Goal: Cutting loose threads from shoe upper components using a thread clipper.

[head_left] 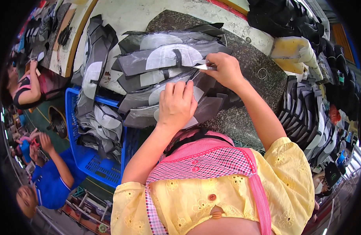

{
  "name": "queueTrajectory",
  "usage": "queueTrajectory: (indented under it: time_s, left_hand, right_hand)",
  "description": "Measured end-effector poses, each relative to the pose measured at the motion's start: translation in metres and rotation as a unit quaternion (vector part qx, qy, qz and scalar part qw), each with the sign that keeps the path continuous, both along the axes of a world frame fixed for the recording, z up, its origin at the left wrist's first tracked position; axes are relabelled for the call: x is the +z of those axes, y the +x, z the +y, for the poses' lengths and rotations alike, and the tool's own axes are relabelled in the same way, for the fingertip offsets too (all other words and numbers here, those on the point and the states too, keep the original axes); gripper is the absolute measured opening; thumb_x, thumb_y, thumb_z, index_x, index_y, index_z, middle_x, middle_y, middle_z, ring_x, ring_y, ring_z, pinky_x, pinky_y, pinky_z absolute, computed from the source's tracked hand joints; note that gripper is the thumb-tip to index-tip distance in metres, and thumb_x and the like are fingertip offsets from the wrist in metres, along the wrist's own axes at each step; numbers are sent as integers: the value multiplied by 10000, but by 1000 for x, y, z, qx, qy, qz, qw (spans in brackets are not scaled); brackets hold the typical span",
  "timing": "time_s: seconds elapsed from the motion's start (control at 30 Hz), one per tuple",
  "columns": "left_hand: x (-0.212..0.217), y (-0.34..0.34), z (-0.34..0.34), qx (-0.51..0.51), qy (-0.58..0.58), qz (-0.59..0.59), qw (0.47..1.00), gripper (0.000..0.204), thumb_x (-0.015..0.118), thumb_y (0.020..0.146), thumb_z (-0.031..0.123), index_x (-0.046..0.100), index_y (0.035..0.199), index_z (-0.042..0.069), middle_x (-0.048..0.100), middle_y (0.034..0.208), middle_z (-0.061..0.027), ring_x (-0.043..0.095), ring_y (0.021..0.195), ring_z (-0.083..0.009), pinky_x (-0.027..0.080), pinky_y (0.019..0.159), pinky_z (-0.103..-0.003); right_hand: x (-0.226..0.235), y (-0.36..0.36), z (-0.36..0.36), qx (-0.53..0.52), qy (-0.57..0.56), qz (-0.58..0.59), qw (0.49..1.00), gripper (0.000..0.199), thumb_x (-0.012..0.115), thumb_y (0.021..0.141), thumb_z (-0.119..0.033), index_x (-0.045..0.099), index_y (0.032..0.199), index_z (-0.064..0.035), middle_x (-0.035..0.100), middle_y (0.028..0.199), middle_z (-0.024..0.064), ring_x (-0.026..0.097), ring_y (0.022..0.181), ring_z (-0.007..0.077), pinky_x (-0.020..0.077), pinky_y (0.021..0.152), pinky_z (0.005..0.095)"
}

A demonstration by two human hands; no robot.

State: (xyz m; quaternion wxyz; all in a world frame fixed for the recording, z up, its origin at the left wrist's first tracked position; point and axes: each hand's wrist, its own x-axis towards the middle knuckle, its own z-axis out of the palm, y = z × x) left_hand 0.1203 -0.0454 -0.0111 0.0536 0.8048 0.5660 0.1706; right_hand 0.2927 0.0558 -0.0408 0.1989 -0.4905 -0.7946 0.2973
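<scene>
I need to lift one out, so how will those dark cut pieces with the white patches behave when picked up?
Probably floppy: the dark cut pieces lie flat, and some droop into the blue crate. Likely light, being thin. The fanned stack may slide unless the left hand pins it.

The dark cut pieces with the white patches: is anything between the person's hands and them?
Nothing visible. The left hand lies flat on the top dark piece of the fanned stack. The right hand holds a small silvery tool with its tip at the pieces, and no other object lies between.
</scene>
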Motion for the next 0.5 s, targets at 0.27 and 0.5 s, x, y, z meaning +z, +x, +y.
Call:
queueTrajectory:
  time_s: [0.27, 0.5]
  left_hand:
    - [10, 12, 22, 14, -96, 62, 993, 377, 663, 660, 201, 577, 1004, 72, 434, 819, -73, 461, 771, -242, 429, 600, -350]
    - [12, 17, 26, 8, -117, 107, 987, 374, 665, 673, 210, 575, 1012, 82, 444, 822, -76, 474, 780, -240, 433, 603, -359]
  right_hand:
    - [-17, -6, 6, 10, 168, -26, 985, 305, 752, 584, -279, 514, 661, -104, 541, 654, 2, 535, 662, 202, 448, 552, 317]
    - [-22, 5, 23, -151, 225, -44, 962, 311, 756, 589, -282, 509, 648, -102, 535, 667, 9, 526, 709, 215, 446, 558, 338]
